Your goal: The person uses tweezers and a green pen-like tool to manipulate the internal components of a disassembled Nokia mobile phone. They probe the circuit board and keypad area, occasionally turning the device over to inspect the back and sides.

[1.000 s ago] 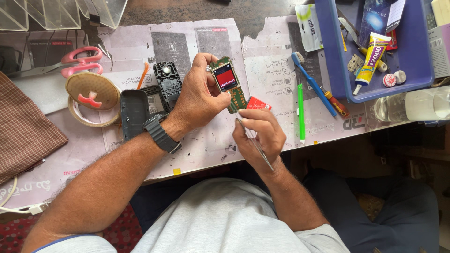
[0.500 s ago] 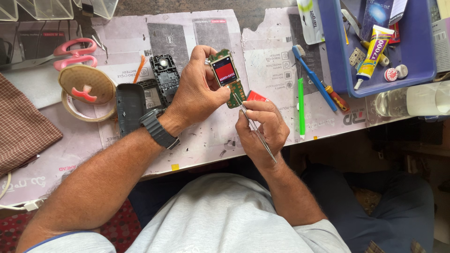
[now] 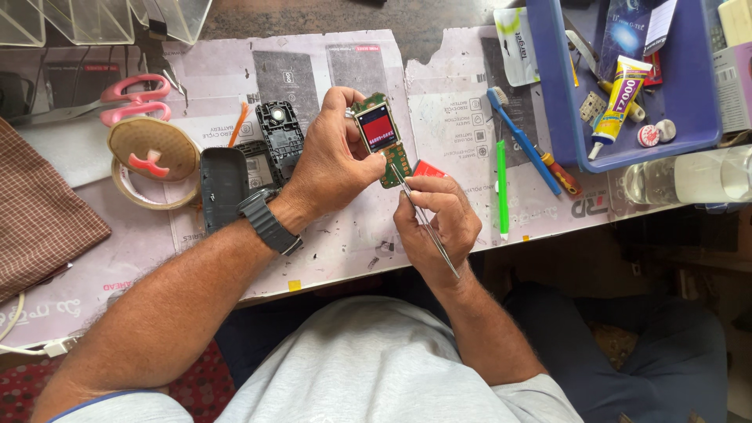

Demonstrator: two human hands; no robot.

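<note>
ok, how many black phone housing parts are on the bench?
2. One black back shell lies beside the left wrist; one black inner frame lies just above it, left of the left hand. More may be hidden under the hands.

One head-worn view, aimed steeply down from above the seated person.

The counter (image 3: 345,243) is seen from close overhead, its far edge at the top of the frame and the person's lap at the near bottom. Both hands are centred, with the forearms entering from the near side. No second view is provided.
</note>
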